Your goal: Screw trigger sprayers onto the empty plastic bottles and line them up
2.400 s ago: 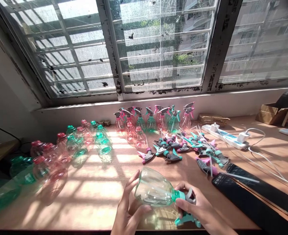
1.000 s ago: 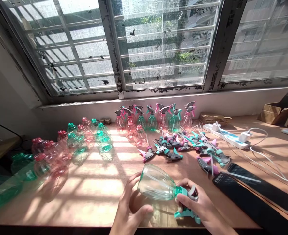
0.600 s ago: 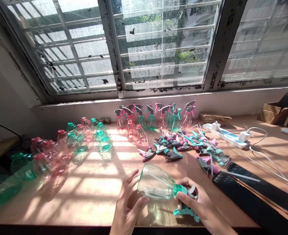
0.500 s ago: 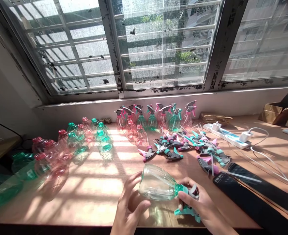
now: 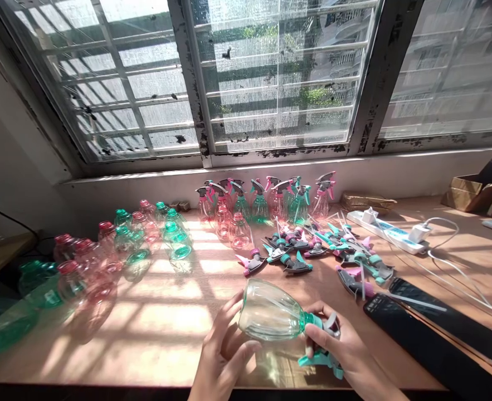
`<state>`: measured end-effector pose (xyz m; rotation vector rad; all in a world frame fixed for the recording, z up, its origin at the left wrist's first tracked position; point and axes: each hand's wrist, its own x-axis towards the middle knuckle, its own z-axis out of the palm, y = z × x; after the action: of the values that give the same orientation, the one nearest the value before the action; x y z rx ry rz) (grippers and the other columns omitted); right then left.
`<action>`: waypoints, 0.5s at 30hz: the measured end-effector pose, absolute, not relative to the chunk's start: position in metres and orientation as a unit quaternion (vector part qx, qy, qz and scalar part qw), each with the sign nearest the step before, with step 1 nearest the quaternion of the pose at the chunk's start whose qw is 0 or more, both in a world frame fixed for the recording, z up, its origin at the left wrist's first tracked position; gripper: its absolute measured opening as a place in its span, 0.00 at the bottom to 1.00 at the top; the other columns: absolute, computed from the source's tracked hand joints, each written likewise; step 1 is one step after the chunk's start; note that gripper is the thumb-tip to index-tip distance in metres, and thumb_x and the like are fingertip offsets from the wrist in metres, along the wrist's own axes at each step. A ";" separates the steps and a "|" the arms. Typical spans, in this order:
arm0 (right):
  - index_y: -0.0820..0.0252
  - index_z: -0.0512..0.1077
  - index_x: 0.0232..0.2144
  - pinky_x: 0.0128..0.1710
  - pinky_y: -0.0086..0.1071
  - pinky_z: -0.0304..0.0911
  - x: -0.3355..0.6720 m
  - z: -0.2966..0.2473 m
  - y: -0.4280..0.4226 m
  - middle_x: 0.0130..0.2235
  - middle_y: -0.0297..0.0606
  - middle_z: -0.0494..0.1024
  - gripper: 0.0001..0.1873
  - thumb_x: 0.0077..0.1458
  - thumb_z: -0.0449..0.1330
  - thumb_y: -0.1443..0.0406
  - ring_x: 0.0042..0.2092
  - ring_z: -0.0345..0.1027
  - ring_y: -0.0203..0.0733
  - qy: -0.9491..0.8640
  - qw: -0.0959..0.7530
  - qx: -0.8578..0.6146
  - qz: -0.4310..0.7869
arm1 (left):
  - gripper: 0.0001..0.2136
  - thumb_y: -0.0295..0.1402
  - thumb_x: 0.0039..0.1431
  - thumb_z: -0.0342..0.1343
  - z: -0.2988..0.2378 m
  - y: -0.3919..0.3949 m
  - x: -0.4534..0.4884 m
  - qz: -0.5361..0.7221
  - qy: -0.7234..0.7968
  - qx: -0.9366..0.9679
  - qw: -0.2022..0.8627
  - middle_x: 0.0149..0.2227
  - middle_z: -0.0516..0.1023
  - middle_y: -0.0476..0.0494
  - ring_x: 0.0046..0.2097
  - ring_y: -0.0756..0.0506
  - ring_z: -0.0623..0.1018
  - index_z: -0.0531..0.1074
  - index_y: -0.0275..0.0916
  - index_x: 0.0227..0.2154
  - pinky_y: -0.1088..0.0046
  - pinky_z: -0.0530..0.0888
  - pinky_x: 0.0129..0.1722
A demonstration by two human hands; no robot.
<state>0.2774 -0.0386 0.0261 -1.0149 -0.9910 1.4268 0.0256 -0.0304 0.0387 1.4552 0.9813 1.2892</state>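
Observation:
A clear green spray bottle (image 5: 271, 311) lies tilted on its side above the near part of the table, its base toward the left. My right hand (image 5: 333, 340) is closed round the collar where the teal and grey trigger head (image 5: 321, 359) meets the neck. At the bottle's base, my left hand (image 5: 224, 351) is curved with fingers and thumb apart; whether the fingertips touch the plastic I cannot tell. Beyond the hands lies a heap of loose trigger heads (image 5: 296, 266) in pink, teal and grey, with thin tubes.
Open pink and green bottles (image 5: 131, 245) stand at the left. Several bottles with trigger heads (image 5: 260, 206) line the window wall. Two dark phones (image 5: 450, 323) lie at the right, near a white power strip (image 5: 390, 233) with cables. A cardboard box (image 5: 469, 195) is at the back right.
The bottle has barely shifted in my right hand's grip. My left thumb has moved slightly right, toward the underside of the bottle.

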 end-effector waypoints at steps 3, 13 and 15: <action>0.57 0.73 0.39 0.28 0.32 0.70 0.276 0.026 -0.041 0.24 0.29 0.78 0.25 0.47 0.75 0.50 0.26 0.75 0.40 -0.430 0.521 -0.435 0.596 | 0.26 0.40 0.57 0.69 0.044 -0.032 0.027 0.515 0.393 0.578 0.497 0.64 0.74 0.41 0.64 0.32 0.74 0.71 0.51 0.58 0.61 0.75 0.61; 0.58 0.73 0.40 0.31 0.37 0.72 0.276 0.030 -0.043 0.24 0.31 0.79 0.24 0.51 0.72 0.48 0.27 0.76 0.43 -0.441 0.528 -0.455 0.565 | 0.23 0.39 0.68 0.56 0.041 -0.031 0.029 0.501 0.387 0.637 0.440 0.73 0.57 0.39 0.67 0.32 0.69 0.65 0.52 0.64 0.59 0.74 0.62; 0.58 0.73 0.39 0.30 0.36 0.73 0.274 0.028 -0.044 0.25 0.30 0.78 0.24 0.49 0.73 0.48 0.27 0.77 0.42 -0.443 0.529 -0.458 0.560 | 0.27 0.39 0.65 0.60 0.041 -0.031 0.028 0.489 0.389 0.644 0.441 0.73 0.56 0.39 0.67 0.31 0.69 0.63 0.52 0.65 0.57 0.73 0.63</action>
<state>0.2743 -0.0437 0.0278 -1.0941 -1.0575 1.3379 0.0282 -0.0315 0.0409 1.5995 0.9658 1.2146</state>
